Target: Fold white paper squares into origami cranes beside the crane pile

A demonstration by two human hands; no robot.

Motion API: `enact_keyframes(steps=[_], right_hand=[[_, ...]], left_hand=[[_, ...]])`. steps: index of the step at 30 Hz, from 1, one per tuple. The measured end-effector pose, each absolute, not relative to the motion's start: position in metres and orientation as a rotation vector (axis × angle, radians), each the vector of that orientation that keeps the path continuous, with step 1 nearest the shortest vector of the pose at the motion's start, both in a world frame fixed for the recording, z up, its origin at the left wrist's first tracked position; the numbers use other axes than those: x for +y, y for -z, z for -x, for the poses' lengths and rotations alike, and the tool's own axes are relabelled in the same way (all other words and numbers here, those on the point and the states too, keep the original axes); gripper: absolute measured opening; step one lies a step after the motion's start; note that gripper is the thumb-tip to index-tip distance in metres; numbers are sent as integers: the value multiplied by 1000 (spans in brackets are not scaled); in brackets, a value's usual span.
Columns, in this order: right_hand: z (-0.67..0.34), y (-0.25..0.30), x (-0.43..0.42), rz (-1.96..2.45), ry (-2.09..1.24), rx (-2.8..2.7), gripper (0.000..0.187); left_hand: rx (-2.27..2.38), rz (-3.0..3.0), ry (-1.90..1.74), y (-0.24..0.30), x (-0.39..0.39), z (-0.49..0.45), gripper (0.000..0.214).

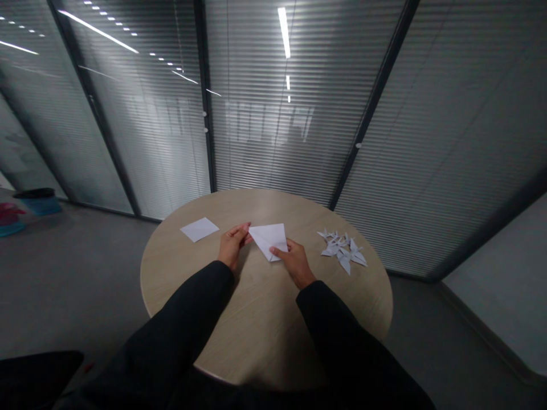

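Your hands pinch folded white paper [268, 240] above a round wooden table [265, 324]

Left hand [233, 245]: fingers together on one corner. Right hand [294, 263]: thumb clamps the lower edge. Even pressure best aligns the edges. Paper cranes [342, 250] lie right, a square sheet [199, 229] left.

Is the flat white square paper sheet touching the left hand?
No, the white square paper sheet lies on the round wooden table, apart from the left hand.
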State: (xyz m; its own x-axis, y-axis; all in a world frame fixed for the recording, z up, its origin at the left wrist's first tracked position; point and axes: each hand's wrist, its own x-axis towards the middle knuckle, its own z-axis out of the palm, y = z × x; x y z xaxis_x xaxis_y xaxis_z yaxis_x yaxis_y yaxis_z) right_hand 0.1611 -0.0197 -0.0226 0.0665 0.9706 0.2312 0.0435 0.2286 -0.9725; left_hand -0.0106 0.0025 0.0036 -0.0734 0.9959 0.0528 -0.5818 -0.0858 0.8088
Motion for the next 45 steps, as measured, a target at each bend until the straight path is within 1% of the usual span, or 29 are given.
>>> enact_keyframes(steps=[4,12,14,18,22,23,28,34,39,45], right_hand=[[-160,21,-21,1073,-1017,-1283,39],[-157,18,-23,1041,-1048,-1294,40],[-157,17,-25,1032,-1060,-1286,41],[-157,16,-27,1031,-1062,-1266,39],[-157,15,-27,1022,-1062,-1239,38],[-157,16,-27,1023,-1058,-1240,38],[-158,15,-27,1030,-1039,-1248,39],[-156,13,-28,999,-1051,-1260,36],[-155,16,-26,962,-1081,-1284,39],[-153,17,-25,942,-1087,-1296,38]], left_hand=[[745,-793,-1579,-3,2,12,39],[867,-908,-1657,-7,0,12,62],[880,-951,-1683,-7,0,13,65],[847,-922,-1641,-4,2,13,59],[807,-906,-1488,-2,3,8,30],[798,-931,-1445,-1,2,6,26],[756,-997,-1334,0,-4,2,31],[750,-998,-1409,1,-3,2,37],[817,-992,-1460,1,-2,1,42],[828,-980,-1462,0,-4,1,42]])
